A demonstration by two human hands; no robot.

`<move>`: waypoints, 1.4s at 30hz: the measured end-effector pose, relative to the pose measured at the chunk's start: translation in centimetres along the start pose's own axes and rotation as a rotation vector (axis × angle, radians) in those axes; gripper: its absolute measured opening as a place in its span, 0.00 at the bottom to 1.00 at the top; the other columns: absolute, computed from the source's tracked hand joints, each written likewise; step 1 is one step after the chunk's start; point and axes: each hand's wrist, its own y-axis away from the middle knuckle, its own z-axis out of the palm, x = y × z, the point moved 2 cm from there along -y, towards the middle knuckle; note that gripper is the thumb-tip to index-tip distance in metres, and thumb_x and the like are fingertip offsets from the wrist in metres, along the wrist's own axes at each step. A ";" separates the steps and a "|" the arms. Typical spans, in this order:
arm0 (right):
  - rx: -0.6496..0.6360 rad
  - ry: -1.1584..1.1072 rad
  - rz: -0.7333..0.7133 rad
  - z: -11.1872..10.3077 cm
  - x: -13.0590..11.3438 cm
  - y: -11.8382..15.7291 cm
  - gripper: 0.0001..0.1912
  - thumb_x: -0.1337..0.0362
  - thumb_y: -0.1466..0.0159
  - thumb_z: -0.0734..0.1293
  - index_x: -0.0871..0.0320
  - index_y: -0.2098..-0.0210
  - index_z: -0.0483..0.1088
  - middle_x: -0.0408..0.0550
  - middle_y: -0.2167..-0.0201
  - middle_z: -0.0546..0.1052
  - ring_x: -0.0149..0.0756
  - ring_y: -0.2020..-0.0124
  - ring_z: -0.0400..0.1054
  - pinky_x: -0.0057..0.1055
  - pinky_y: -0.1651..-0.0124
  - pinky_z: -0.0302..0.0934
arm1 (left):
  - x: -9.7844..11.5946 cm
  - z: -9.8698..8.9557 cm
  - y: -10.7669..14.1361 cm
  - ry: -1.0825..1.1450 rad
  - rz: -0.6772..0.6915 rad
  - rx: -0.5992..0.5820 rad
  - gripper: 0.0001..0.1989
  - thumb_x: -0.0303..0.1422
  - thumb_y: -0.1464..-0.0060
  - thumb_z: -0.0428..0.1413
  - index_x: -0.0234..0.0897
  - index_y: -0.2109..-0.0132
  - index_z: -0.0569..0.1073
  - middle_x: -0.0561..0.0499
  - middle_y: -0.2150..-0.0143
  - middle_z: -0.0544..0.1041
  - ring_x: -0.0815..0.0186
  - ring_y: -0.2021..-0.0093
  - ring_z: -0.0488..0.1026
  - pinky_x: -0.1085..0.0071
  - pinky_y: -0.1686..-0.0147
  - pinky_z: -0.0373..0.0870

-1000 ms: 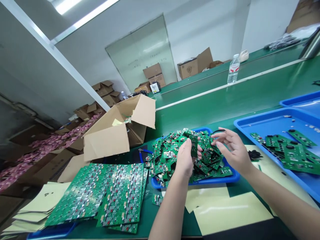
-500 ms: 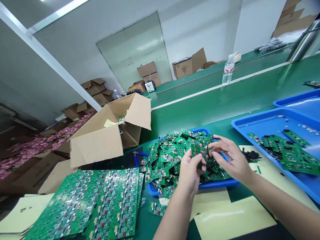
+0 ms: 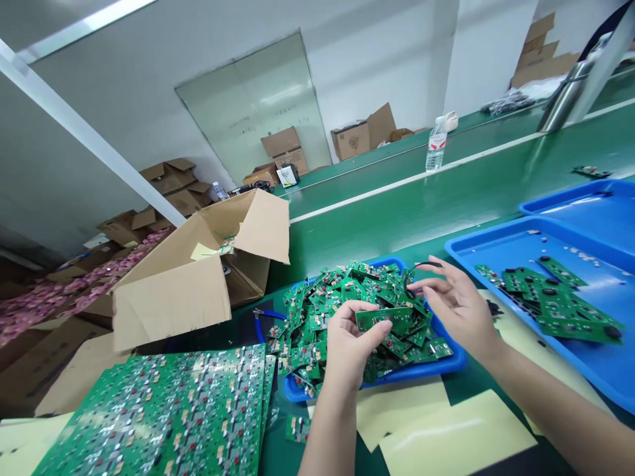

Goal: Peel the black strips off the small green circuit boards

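In the head view my left hand (image 3: 350,337) grips a small green circuit board (image 3: 384,320) between thumb and fingers, its long side facing me. My right hand (image 3: 459,307) pinches a thin, curved black strip (image 3: 411,272) to the right of that board; the two do not touch. Under both hands lies a heap of small green circuit boards (image 3: 317,307) in a blue tray (image 3: 374,382). Whether the strip is a wire or a tape cannot be made out.
Large uncut circuit board panels (image 3: 198,403) are stacked at front left, below an open cardboard box (image 3: 173,297). Blue-handled pliers (image 3: 258,324) lie beside the heap. Another blue tray (image 3: 585,251) with boards stands right. Yellow sheets (image 3: 456,433) lie in front; a water bottle (image 3: 436,145) stands behind.
The board in my left hand has turned from upright to lying lengthwise, and that hand has moved left and away from my right hand. The view has shifted slightly right.
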 end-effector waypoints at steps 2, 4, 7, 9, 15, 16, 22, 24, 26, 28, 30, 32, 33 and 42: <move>-0.007 0.003 0.024 0.1 0.1 0.0 0.22 0.65 0.36 0.62 0.51 0.43 0.58 0.53 0.57 0.73 0.41 0.55 0.72 0.35 0.60 0.72 | 0.0 0.0 0.0 0.126 -0.058 0.005 0.15 0.29 0.68 0.68 0.35 0.68 0.74 0.56 0.74 0.72 0.74 0.73 0.69 0.80 0.74 0.65; -0.017 0.012 0.035 0.2 0.2 0.1 0.23 0.65 0.36 0.63 0.51 0.42 0.58 0.54 0.54 0.72 0.39 0.58 0.72 0.35 0.62 0.72 | -0.1 0.2 0.0 0.247 -0.134 -0.005 0.18 0.29 0.70 0.69 0.34 0.67 0.76 0.55 0.75 0.73 0.74 0.74 0.70 0.79 0.73 0.66; -0.036 0.038 0.013 0.3 0.1 0.1 0.25 0.66 0.37 0.64 0.50 0.42 0.57 0.52 0.57 0.72 0.39 0.57 0.72 0.37 0.57 0.71 | -0.3 0.4 -0.2 0.368 -0.185 0.010 0.19 0.31 0.69 0.69 0.34 0.65 0.77 0.53 0.74 0.75 0.73 0.73 0.71 0.78 0.69 0.67; -0.047 0.054 -0.007 0.4 0.1 0.0 0.26 0.66 0.37 0.64 0.50 0.41 0.56 0.50 0.61 0.73 0.40 0.53 0.70 0.39 0.52 0.68 | -0.4 0.6 -0.2 0.395 -0.195 0.007 0.21 0.32 0.66 0.68 0.34 0.60 0.77 0.52 0.72 0.76 0.72 0.72 0.72 0.78 0.70 0.67; -0.076 0.081 -0.025 0.4 0.0 0.1 0.30 0.66 0.39 0.65 0.48 0.39 0.53 0.53 0.53 0.68 0.34 0.65 0.71 0.32 0.65 0.70 | -0.9 1.2 -0.2 0.258 -0.168 -0.026 0.20 0.38 0.59 0.65 0.32 0.58 0.78 0.55 0.78 0.71 0.77 0.80 0.61 0.80 0.78 0.58; -0.077 0.086 -0.025 0.4 0.0 0.2 0.32 0.66 0.39 0.65 0.47 0.38 0.52 0.54 0.49 0.65 0.32 0.68 0.71 0.30 0.69 0.69 | -0.9 1.2 -0.2 0.240 -0.160 -0.027 0.20 0.39 0.58 0.64 0.32 0.58 0.78 0.55 0.79 0.70 0.77 0.80 0.60 0.80 0.79 0.57; -0.110 0.173 -0.083 0.5 -0.1 0.7 0.42 0.64 0.42 0.68 0.46 0.35 0.43 0.55 0.47 0.62 0.29 0.73 0.66 0.26 0.79 0.64 | -1.0 1.1 -0.2 0.194 -0.099 -0.004 0.13 0.36 0.53 0.61 0.34 0.61 0.79 0.53 0.72 0.74 0.74 0.74 0.66 0.77 0.69 0.63; -0.105 0.214 -0.135 0.3 -0.3 0.7 0.37 0.65 0.42 0.68 0.49 0.37 0.50 0.54 0.50 0.65 0.32 0.69 0.67 0.29 0.74 0.67 | -1.1 1.0 -0.2 0.160 -0.075 -0.012 0.11 0.35 0.52 0.60 0.34 0.62 0.78 0.53 0.71 0.74 0.72 0.70 0.69 0.75 0.64 0.65; -0.094 0.220 -0.205 0.0 -0.8 0.7 0.26 0.66 0.40 0.66 0.51 0.42 0.59 0.53 0.52 0.67 0.36 0.63 0.68 0.33 0.65 0.69 | -1.1 1.0 -0.1 0.171 -0.062 -0.024 0.11 0.35 0.51 0.58 0.35 0.61 0.77 0.53 0.71 0.74 0.71 0.70 0.70 0.72 0.63 0.66; -0.111 0.188 -0.273 -0.3 -1.3 0.6 0.21 0.68 0.38 0.64 0.52 0.46 0.63 0.53 0.52 0.67 0.39 0.59 0.68 0.36 0.58 0.69 | -0.9 0.9 0.0 0.195 -0.044 -0.021 0.10 0.34 0.51 0.56 0.35 0.61 0.75 0.54 0.73 0.72 0.71 0.72 0.69 0.71 0.65 0.67; -0.151 0.151 -0.329 -0.5 -1.7 0.5 0.22 0.68 0.39 0.64 0.52 0.45 0.63 0.54 0.51 0.66 0.42 0.54 0.67 0.39 0.55 0.69 | -0.6 0.7 0.2 0.160 0.011 -0.008 0.09 0.34 0.52 0.57 0.35 0.62 0.74 0.55 0.75 0.70 0.72 0.74 0.68 0.73 0.68 0.66; -0.215 0.155 -0.369 -0.5 -1.9 0.6 0.26 0.66 0.40 0.66 0.52 0.43 0.60 0.55 0.50 0.66 0.46 0.50 0.65 0.44 0.52 0.67 | -0.3 0.5 0.3 0.055 0.079 -0.006 0.10 0.34 0.52 0.58 0.36 0.62 0.75 0.56 0.76 0.68 0.73 0.76 0.65 0.75 0.71 0.63; -0.253 0.172 -0.389 -0.5 -2.0 0.6 0.28 0.64 0.41 0.68 0.52 0.42 0.60 0.55 0.50 0.66 0.48 0.49 0.64 0.46 0.50 0.66 | -0.2 0.5 0.4 -0.011 0.105 -0.014 0.11 0.35 0.52 0.59 0.36 0.61 0.75 0.56 0.76 0.68 0.73 0.76 0.63 0.76 0.72 0.62; -0.421 0.253 -0.456 -0.6 -2.4 0.9 0.24 0.54 0.37 0.62 0.54 0.42 0.62 0.57 0.48 0.66 0.48 0.49 0.64 0.44 0.49 0.64 | 1.0 0.9 0.7 -0.294 0.146 -0.170 0.08 0.32 0.53 0.58 0.34 0.75 0.70 0.56 0.79 0.64 0.73 0.77 0.59 0.74 0.74 0.58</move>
